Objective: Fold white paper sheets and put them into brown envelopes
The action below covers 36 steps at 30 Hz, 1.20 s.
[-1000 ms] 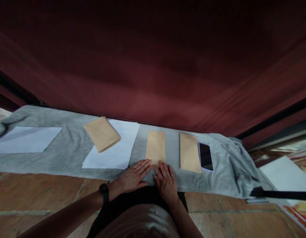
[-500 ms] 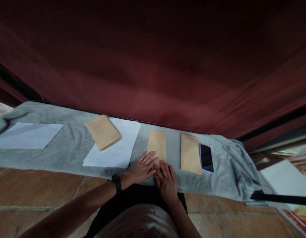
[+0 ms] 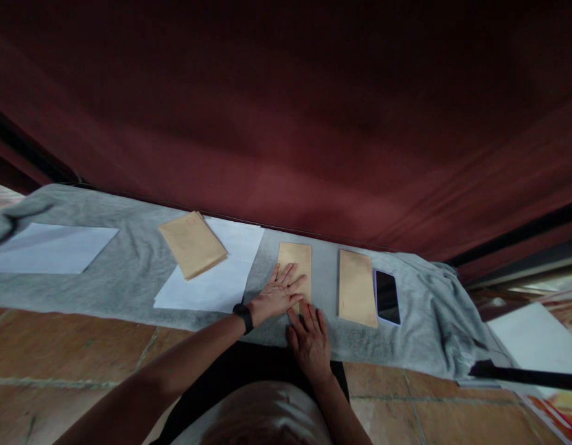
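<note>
A brown paper envelope (image 3: 295, 253) lies upright in front of me on the grey cloth (image 3: 128, 253). Flat across its middle rests my left hand (image 3: 277, 296), fingers spread, a dark band on the wrist. My right hand (image 3: 310, 340) lies at the envelope's near end, fingers stretched out, their tips on its lower edge. Neither hand grips anything. The envelope's near part is partly hidden beneath the hands. To the right is another brown envelope (image 3: 356, 287), untouched.
A phone (image 3: 386, 296) lies beside the right-hand envelope. On the left, a stack of brown envelopes (image 3: 193, 245) sits on white paper sheets (image 3: 206, 296); another white sheet (image 3: 54, 247) lies farther left. A dark red fabric wall (image 3: 286, 154) rises behind the cloth.
My left hand has slid forward and to the right, farther up the envelope, and its fingers have spread wider. The right hand stays nearly in place at the near end.
</note>
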Available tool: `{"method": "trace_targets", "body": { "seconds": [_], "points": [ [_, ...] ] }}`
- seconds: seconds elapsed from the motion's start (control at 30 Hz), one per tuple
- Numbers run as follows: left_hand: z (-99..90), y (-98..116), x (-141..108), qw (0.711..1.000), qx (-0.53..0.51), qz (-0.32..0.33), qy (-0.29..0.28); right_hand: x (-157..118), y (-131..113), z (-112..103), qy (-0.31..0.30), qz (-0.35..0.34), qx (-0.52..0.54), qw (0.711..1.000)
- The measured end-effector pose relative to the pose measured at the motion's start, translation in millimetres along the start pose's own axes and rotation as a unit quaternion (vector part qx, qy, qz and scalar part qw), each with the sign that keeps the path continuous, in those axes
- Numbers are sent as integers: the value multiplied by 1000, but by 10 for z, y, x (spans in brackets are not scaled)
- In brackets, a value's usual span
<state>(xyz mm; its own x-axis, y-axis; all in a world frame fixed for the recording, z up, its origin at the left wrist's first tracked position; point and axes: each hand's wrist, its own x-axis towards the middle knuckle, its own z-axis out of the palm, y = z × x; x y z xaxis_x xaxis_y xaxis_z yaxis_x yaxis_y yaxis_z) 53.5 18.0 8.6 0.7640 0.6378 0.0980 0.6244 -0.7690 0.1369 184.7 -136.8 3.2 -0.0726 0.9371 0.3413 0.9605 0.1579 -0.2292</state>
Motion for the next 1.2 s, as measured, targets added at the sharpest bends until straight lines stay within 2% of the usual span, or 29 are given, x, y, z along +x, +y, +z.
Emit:
{"method": "trace_targets", "body": {
  "seconds": [0.8,1.0,1.2],
  "points": [
    [162,-195,625,1000,-6,-5,14,10,-24,-31,-10,8,1,1000],
    [121,-198,649,1000,-16,-6,9,10,-30,-36,-3,8,-1,1000],
    [86,-157,538,999,-19,26,-2,6,-26,-5,0,8,-1,1000]
  ]
}}
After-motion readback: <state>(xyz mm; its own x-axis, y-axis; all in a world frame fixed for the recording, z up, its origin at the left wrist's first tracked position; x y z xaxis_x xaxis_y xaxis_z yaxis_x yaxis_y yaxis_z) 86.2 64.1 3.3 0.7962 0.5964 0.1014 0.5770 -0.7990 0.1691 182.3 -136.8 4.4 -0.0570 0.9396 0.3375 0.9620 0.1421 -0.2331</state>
